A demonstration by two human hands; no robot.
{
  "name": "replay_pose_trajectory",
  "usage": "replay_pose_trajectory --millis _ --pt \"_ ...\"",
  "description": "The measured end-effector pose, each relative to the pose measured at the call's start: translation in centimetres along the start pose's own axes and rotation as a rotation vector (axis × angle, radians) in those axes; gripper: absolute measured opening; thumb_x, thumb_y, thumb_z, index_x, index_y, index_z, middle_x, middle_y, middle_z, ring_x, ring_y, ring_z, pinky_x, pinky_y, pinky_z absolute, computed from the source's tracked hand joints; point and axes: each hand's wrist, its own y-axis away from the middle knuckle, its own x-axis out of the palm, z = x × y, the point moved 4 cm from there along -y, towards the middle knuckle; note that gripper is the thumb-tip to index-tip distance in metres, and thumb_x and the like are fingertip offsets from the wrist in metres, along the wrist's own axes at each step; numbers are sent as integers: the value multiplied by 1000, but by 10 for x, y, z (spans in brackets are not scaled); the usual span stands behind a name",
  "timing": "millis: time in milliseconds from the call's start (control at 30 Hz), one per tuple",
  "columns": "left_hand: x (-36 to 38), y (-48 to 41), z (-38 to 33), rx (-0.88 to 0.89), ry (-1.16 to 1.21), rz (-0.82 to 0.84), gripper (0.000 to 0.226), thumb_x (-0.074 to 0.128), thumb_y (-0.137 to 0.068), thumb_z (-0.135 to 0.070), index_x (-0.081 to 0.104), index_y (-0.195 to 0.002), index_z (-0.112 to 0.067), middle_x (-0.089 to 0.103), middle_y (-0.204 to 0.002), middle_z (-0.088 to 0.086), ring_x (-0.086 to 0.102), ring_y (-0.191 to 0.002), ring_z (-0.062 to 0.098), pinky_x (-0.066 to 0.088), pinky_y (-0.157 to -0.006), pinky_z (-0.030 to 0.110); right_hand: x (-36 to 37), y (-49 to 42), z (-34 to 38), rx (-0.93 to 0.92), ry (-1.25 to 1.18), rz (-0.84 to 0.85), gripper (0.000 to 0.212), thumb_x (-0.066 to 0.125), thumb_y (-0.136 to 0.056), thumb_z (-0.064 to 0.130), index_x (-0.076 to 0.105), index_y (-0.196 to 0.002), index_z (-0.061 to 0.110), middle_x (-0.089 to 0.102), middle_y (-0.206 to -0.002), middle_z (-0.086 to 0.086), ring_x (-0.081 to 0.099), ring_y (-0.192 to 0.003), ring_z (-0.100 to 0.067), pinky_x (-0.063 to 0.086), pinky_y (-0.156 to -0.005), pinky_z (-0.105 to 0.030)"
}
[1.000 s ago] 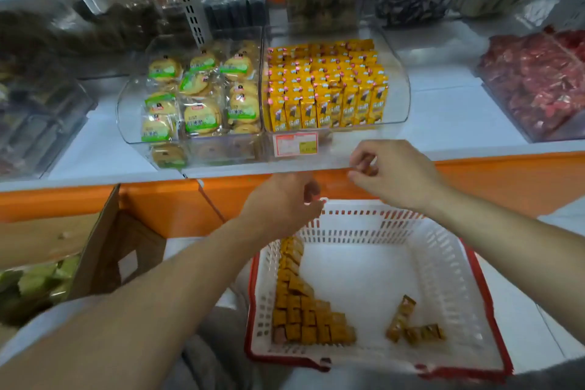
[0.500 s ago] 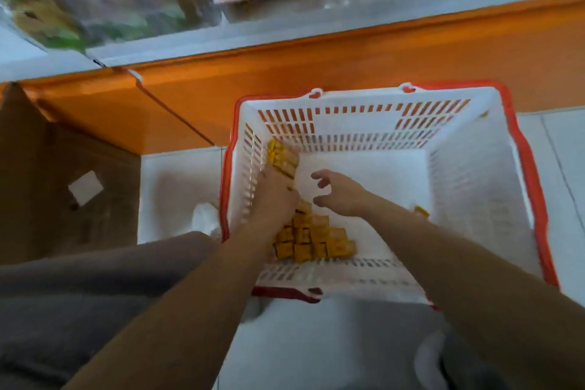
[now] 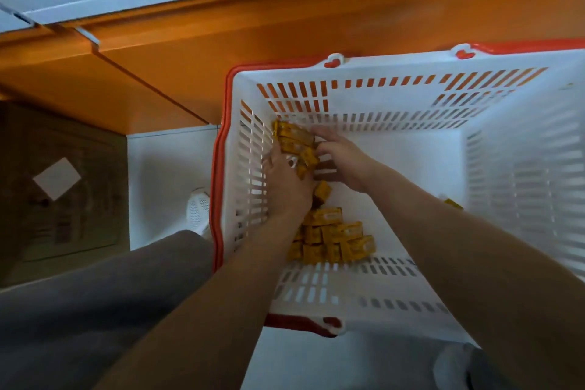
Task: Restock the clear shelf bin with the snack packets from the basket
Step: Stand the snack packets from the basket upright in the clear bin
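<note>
The white basket (image 3: 522, 174) with a red rim stands on the floor below me. Small yellow snack packets (image 3: 335, 237) lie stacked along its left inner wall, and a stray packet (image 3: 453, 203) lies at the right. Both hands are down inside the basket at the far end of the stack. My left hand (image 3: 286, 180) presses against several packets (image 3: 294, 139) from the left. My right hand (image 3: 342, 158) closes on the same packets from the right, fingers curled onto them. The clear shelf bin is out of view.
The orange shelf base (image 3: 221, 28) runs across the top, with a white shelf edge above it. A brown cardboard box (image 3: 60, 187) sits at the left on the white floor. My grey trouser leg (image 3: 95, 294) and a white shoe (image 3: 198, 209) are beside the basket.
My view dropped from the shelf bins to the basket. Both hands went from the shelf front down into the basket and now close together on packets at the far end of the stack.
</note>
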Motion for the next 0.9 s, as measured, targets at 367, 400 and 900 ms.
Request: replay_pose_trajectory --millis 367,400,900 --pt "4 -13 9 -17 62 91 63 77 -89 -22 50 -146 -27 54 -143 6 51 -132 25 49 -107 46 -24 4 -13 -234 257 -4 74 81 -78 4 49 -144 20 55 -131 -6 61 -116 -26 58 -92 -38" --pt "3 -14 8 -12 49 118 66 77 -89 -23 48 -148 -30 52 -148 5 49 -135 26 48 -108 48 -26 3 -14 -243 325 -27 77 83 -77 8 48 -146 19 55 -132 -7 62 -115 -27 57 -95 -40" --pt "30 -24 16 215 -556 544 85 79 -84 -46 35 -155 -32 48 -153 5 36 -140 38 37 -113 49 -72 2 -20 -194 510 -153 27 80 -75 37 70 -98 30 69 -96 9 66 -88 -10 57 -74 -26"
